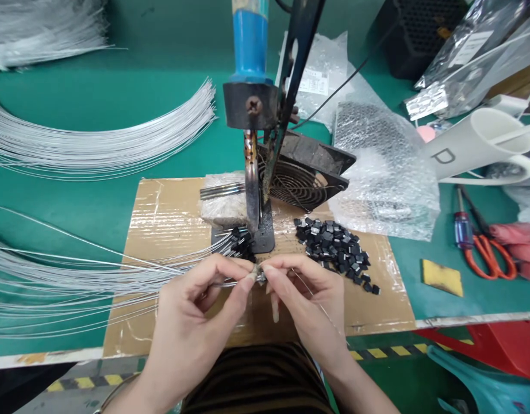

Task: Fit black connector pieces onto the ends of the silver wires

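My left hand [200,310] is closed in a pinch at the front of the cardboard, with thin white wires [224,283] running through its fingers. My right hand [312,299] pinches right against it. A thin strand of solder wire [314,297] trails from the right fingers back over that hand. The small metallic piece [260,276] between the fingertips is mostly hidden. Just above both hands, the tip of a clamped soldering iron [252,201] points down. Wires ending in black connectors [241,242] lie behind my left hand; a pile of loose black connectors [334,244] lies behind my right.
Cardboard [153,215] covers the green bench beneath the work. A black fan [303,175] stands behind the iron's stand. Bundled white wires [118,144] lie at the left. Bubble wrap [381,167], a white mug [472,144], a yellow sponge [441,277] and orange-handled scissors [491,256] are at the right.
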`<move>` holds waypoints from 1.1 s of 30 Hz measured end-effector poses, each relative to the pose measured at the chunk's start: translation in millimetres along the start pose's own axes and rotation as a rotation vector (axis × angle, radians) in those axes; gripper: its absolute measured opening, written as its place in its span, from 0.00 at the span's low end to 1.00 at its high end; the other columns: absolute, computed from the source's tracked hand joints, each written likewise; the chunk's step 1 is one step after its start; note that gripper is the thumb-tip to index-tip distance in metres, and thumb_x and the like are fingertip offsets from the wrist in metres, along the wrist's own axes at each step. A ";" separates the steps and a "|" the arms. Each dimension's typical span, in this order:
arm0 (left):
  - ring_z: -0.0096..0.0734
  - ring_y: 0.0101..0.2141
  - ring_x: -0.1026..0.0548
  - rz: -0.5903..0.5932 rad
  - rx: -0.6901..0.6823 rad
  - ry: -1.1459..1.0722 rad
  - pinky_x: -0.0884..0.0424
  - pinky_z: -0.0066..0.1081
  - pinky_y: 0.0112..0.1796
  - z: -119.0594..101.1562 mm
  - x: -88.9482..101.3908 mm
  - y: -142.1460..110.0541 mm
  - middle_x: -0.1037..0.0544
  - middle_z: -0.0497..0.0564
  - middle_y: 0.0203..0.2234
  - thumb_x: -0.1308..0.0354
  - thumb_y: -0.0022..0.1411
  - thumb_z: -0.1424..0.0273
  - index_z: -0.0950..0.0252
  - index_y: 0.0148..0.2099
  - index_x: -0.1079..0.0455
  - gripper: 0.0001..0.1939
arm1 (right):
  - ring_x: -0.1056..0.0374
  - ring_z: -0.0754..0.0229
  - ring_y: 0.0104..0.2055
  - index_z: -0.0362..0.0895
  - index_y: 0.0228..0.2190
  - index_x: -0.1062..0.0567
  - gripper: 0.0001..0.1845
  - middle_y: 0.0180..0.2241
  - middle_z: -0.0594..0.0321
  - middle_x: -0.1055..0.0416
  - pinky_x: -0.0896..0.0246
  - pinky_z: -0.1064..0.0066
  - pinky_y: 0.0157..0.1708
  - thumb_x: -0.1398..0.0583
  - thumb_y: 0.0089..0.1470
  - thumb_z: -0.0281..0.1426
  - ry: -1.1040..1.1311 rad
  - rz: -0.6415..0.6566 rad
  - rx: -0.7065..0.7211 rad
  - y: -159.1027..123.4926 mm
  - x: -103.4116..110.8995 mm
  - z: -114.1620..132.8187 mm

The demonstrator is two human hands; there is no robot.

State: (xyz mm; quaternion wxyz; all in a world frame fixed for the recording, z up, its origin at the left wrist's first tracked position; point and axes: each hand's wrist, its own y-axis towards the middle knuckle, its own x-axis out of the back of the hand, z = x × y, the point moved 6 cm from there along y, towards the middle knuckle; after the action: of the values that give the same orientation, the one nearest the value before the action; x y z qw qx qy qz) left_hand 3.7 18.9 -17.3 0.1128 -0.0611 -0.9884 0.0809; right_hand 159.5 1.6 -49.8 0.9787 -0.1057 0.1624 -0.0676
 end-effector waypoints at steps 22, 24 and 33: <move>0.28 0.35 0.17 -0.043 -0.020 0.003 0.22 0.21 0.36 -1.4 -0.4 6.2 0.15 0.47 0.35 0.35 0.65 0.76 0.61 0.34 0.22 0.07 | 0.33 0.63 0.29 0.53 0.52 0.18 0.16 0.34 0.64 0.29 0.34 0.68 0.31 0.44 0.73 0.37 -0.347 -0.022 0.221 -7.4 8.6 6.8; 0.25 0.34 0.18 -0.046 -0.021 -0.009 0.23 0.20 0.37 -0.7 -0.5 8.1 0.15 0.46 0.34 0.34 0.64 0.76 0.60 0.34 0.22 0.07 | 0.34 0.61 0.31 0.53 0.58 0.23 0.21 0.35 0.63 0.32 0.35 0.66 0.33 0.51 0.76 0.36 -0.387 -0.013 0.264 -9.7 9.9 7.4; 0.25 0.32 0.20 -0.082 -0.027 0.060 0.27 0.21 0.32 0.3 2.1 18.3 0.15 0.46 0.33 0.35 0.64 0.75 0.61 0.33 0.22 0.06 | 0.40 0.62 0.26 0.51 0.51 0.33 0.12 0.29 0.70 0.32 0.43 0.68 0.29 0.50 0.72 0.27 -0.487 -0.028 0.271 -8.8 12.4 13.5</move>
State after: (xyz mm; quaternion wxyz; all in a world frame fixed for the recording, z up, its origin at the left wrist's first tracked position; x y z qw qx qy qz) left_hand 3.5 37.1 -20.4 0.1448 -0.0244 -0.9873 0.0610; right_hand 174.8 -6.4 -39.0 0.9931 0.0106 -0.0896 -0.0750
